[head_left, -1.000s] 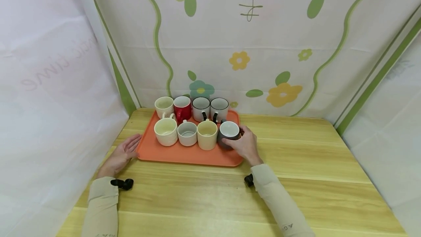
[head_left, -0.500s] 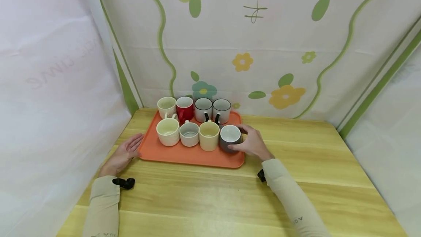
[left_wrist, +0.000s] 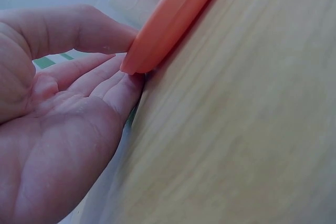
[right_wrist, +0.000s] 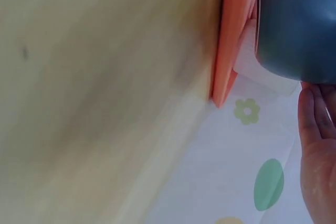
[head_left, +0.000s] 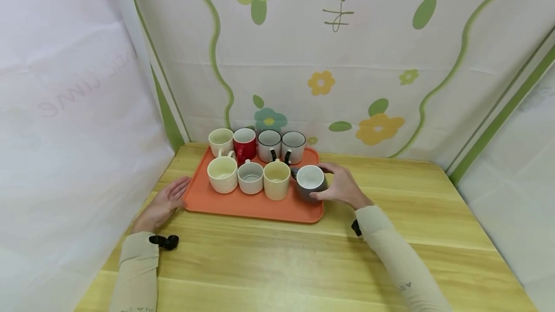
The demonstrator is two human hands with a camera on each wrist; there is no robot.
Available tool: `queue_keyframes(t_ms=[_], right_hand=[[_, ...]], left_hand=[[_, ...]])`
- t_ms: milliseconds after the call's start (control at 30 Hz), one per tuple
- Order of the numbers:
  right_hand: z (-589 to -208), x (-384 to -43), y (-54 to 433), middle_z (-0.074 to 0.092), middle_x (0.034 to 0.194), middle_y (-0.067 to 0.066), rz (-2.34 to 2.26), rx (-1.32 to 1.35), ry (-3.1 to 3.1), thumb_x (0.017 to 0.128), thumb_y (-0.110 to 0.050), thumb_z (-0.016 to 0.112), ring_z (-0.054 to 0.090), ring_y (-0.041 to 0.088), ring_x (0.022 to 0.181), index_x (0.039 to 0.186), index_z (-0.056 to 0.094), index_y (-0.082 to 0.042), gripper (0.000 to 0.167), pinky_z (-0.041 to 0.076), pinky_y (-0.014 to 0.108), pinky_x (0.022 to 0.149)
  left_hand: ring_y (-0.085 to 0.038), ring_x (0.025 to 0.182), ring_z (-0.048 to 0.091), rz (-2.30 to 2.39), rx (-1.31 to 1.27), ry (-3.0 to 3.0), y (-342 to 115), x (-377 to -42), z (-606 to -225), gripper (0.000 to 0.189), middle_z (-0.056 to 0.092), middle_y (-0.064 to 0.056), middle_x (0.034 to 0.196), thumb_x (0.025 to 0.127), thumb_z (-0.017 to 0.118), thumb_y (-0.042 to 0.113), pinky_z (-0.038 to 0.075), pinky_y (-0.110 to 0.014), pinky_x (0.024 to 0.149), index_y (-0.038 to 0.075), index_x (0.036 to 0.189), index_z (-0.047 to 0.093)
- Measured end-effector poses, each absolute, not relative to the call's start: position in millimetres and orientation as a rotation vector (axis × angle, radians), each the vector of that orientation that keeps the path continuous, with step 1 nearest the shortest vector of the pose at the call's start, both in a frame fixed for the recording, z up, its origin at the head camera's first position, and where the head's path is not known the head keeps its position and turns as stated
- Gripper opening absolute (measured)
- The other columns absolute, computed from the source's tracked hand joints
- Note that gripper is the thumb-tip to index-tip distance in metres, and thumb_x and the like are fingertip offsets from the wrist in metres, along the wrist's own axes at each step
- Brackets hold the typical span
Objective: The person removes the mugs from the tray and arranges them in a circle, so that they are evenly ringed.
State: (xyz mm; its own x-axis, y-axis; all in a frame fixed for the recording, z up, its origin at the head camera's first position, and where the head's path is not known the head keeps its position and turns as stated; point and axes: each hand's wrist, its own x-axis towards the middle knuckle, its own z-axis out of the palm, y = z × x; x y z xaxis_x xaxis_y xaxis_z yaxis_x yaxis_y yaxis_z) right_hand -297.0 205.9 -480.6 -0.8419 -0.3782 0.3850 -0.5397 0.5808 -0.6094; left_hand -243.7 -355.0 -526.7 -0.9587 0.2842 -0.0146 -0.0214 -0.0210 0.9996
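Observation:
In the head view my right hand (head_left: 344, 187) grips a dark grey mug (head_left: 307, 193) with a white inside, at the right end of an orange tray (head_left: 256, 209). Its handle points back and left; whether its base touches the tray I cannot tell. The right wrist view has the mug's dark side (right_wrist: 299, 30) close up, fingers (right_wrist: 311, 114) against it. My left hand (head_left: 161, 206) lies at the tray's left edge with its fingers straight. Up close in the left wrist view, the thumb (left_wrist: 100, 32) touches the tray rim (left_wrist: 163, 22), the fingers against its lower edge.
Beside the grey mug stand a yellow mug (head_left: 276, 188), a pale grey cup (head_left: 250, 186) and a cream mug (head_left: 223, 183). Behind are another cream mug (head_left: 221, 141), a red mug (head_left: 246, 150) and two black-rimmed white mugs (head_left: 269, 146). A printed curtain (head_left: 277, 42) backs the wooden table (head_left: 260, 264).
My right hand has moved the dark grey mug rightward, opening a gap from the yellow mug. The left hand stays at the tray edge; the whole view has shifted slightly.

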Motion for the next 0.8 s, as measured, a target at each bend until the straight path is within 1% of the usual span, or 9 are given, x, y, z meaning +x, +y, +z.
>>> queue_keyframes(t_ms=[100, 200, 333, 467, 633, 700, 800], right_hand=[[-472.9, -296.1, 215.1, 0.075, 0.128, 0.007, 1.161, 0.758, -2.626, 0.062, -0.037, 0.102, 0.072, 0.032, 0.118, 0.135, 0.069, -0.013, 0.084, 0.060, 0.059, 0.102], [-466.6, -295.8, 226.7, 0.073, 0.133, 0.009, 1.256, 0.726, -2.669, 0.065, -0.036, 0.102, 0.069, 0.034, 0.124, 0.138, 0.068, -0.014, 0.084, 0.057, 0.061, 0.107], [-461.8, -296.7, 245.2, 0.070, 0.137, 0.011, 1.373, 0.671, -2.726, 0.069, -0.033, 0.101, 0.064, 0.036, 0.131, 0.142, 0.065, -0.014, 0.084, 0.052, 0.063, 0.112], [-457.9, -297.4, 263.9, 0.067, 0.140, 0.014, 1.410, 0.636, -2.771, 0.074, -0.031, 0.098, 0.061, 0.038, 0.134, 0.147, 0.061, -0.012, 0.083, 0.050, 0.064, 0.114], [-455.8, -299.4, 283.4, 0.064, 0.143, 0.015, 1.400, 0.614, -2.804, 0.079, -0.029, 0.095, 0.058, 0.040, 0.139, 0.150, 0.057, -0.010, 0.082, 0.046, 0.065, 0.117], [-456.9, -299.1, 289.7, 0.065, 0.143, 0.015, 1.384, 0.611, -2.804, 0.080, -0.027, 0.095, 0.058, 0.040, 0.138, 0.148, 0.058, -0.009, 0.080, 0.048, 0.060, 0.117], [-461.3, -297.1, 297.5, 0.067, 0.140, 0.016, 1.355, 0.621, -2.800, 0.079, -0.026, 0.095, 0.061, 0.039, 0.136, 0.146, 0.060, -0.008, 0.078, 0.054, 0.046, 0.115]], left_hand=[[-0.045, 0.162, -0.002, 2.077, 0.263, 2.028, -354.0, -243.6, -526.5, 0.093, -0.004, -0.031, 0.174, 0.094, 0.055, -0.022, 0.047, -0.009, 0.111, -0.007, 0.167, -0.002], [-0.046, 0.162, -0.002, 2.066, 0.245, 2.033, -352.2, -243.5, -525.1, 0.092, -0.002, -0.030, 0.175, 0.095, 0.055, -0.021, 0.046, -0.009, 0.110, -0.006, 0.167, -0.001], [-0.047, 0.161, -0.003, 2.081, 0.252, 2.019, -350.5, -244.0, -523.3, 0.092, -0.002, -0.030, 0.175, 0.094, 0.053, -0.023, 0.047, -0.008, 0.110, -0.007, 0.167, 0.000], [-0.048, 0.161, -0.004, 2.096, 0.260, 2.002, -350.8, -244.5, -522.9, 0.093, -0.002, -0.031, 0.174, 0.092, 0.052, -0.025, 0.048, -0.009, 0.109, -0.008, 0.166, -0.001], [-0.047, 0.161, -0.004, 2.101, 0.247, 2.003, -353.8, -242.9, -524.2, 0.092, -0.003, -0.031, 0.175, 0.094, 0.053, -0.023, 0.049, -0.009, 0.108, -0.007, 0.167, -0.001], [-0.047, 0.161, -0.004, 2.103, 0.250, 2.000, -354.8, -242.3, -524.5, 0.092, -0.003, -0.031, 0.175, 0.095, 0.054, -0.022, 0.049, -0.009, 0.109, -0.007, 0.167, -0.001], [-0.047, 0.161, -0.004, 2.104, 0.257, 2.003, -355.4, -241.6, -524.1, 0.091, -0.003, -0.031, 0.174, 0.095, 0.054, -0.023, 0.048, -0.009, 0.109, -0.008, 0.166, -0.002]])
